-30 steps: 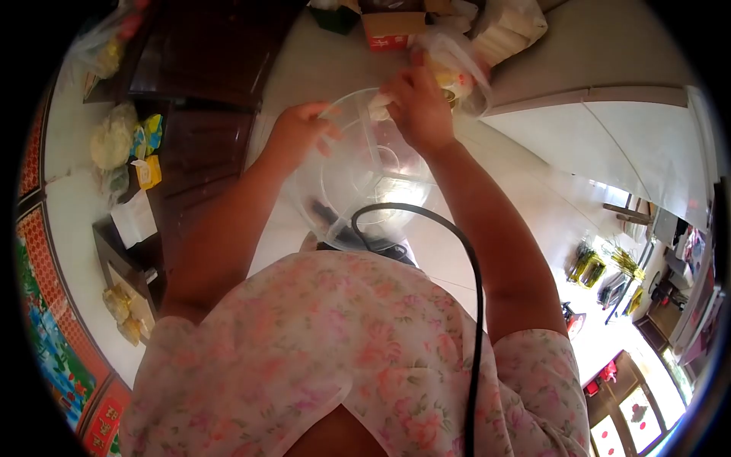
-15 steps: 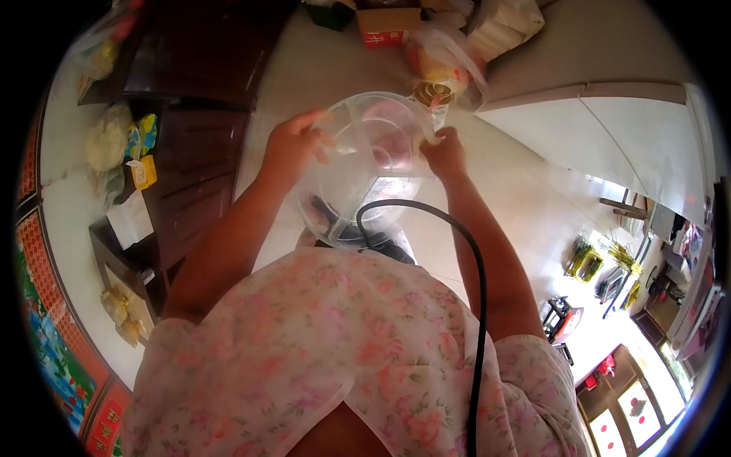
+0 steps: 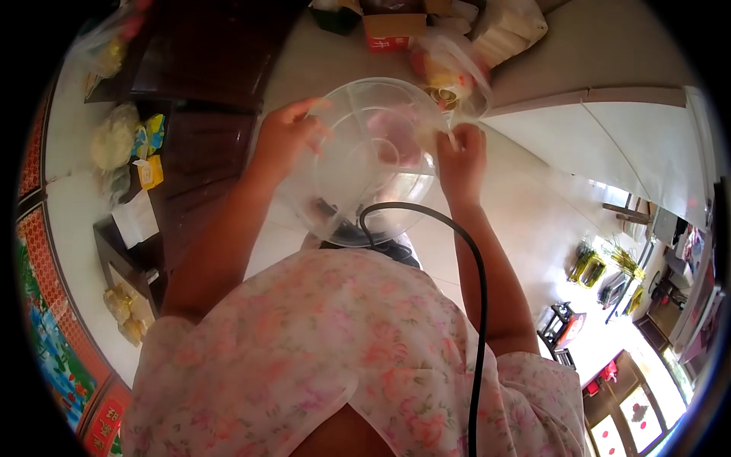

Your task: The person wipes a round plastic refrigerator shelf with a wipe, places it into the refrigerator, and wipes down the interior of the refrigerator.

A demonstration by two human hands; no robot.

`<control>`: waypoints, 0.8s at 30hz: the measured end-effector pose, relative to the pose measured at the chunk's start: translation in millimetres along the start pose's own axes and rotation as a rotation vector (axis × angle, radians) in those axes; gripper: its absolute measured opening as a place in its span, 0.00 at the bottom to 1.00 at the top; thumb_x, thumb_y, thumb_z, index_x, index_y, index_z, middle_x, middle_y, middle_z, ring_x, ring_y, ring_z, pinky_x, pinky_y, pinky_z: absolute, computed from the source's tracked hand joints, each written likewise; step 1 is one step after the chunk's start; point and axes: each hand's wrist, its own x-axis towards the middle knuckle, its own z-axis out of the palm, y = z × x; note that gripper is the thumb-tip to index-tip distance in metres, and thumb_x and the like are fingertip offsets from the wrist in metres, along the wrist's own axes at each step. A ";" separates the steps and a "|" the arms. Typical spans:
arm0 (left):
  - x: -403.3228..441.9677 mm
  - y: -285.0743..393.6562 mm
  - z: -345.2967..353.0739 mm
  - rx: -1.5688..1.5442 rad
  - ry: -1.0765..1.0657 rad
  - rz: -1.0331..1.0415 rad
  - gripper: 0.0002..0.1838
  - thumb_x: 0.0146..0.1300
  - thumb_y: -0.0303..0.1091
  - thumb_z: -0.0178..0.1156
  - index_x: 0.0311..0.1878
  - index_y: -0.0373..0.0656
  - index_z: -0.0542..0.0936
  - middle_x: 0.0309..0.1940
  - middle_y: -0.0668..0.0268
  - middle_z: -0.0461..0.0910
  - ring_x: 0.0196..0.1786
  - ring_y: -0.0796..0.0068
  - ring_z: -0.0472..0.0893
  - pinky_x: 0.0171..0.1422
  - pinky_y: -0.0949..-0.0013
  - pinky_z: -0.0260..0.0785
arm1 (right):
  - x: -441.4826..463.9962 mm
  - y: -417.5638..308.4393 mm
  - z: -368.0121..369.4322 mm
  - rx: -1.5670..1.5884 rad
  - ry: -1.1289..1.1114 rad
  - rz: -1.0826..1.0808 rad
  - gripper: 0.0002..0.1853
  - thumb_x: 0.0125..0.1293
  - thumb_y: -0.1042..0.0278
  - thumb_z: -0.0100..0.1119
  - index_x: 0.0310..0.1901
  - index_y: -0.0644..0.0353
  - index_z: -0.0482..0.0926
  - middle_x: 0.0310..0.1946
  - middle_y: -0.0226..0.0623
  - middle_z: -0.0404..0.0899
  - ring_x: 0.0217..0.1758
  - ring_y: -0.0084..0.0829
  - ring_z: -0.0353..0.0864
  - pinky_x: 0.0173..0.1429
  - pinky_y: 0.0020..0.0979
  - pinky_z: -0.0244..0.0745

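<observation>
A clear, round plastic tub or lid (image 3: 346, 179), with rings at its centre, is held up in front of my body. I cannot tell which of the two it is. At its left edge, my left hand (image 3: 288, 141) has its fingers bent over the rim, a little blurred. On the opposite side my right hand (image 3: 463, 160) is closed, thumb against fingers, pinching the rim. My knees and a dark thing below show through the see-through plastic.
A black cable (image 3: 481, 305) arcs across my front. Ahead on the floor are a red-and-brown cardboard box (image 3: 392, 34) and a plastic bag (image 3: 457, 72) with things in it. A dark wooden cabinet (image 3: 205, 152) stands left; a white cabinet (image 3: 594, 137) stands right.
The round plastic has tipped and shifted slightly up and right, so its face shows more fully. My right hand has moved right and a little lower; my left hand has barely shifted.
</observation>
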 end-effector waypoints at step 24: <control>-17.4 -4.2 20.9 -0.130 0.092 -0.044 0.19 0.62 0.26 0.49 0.56 0.33 0.75 0.32 0.57 0.83 0.24 0.75 0.79 0.34 0.76 0.71 | 21.6 -23.0 34.7 0.146 -0.257 -0.468 0.10 0.56 0.78 0.52 0.39 0.64 0.79 0.41 0.46 0.77 0.45 0.45 0.77 0.50 0.35 0.73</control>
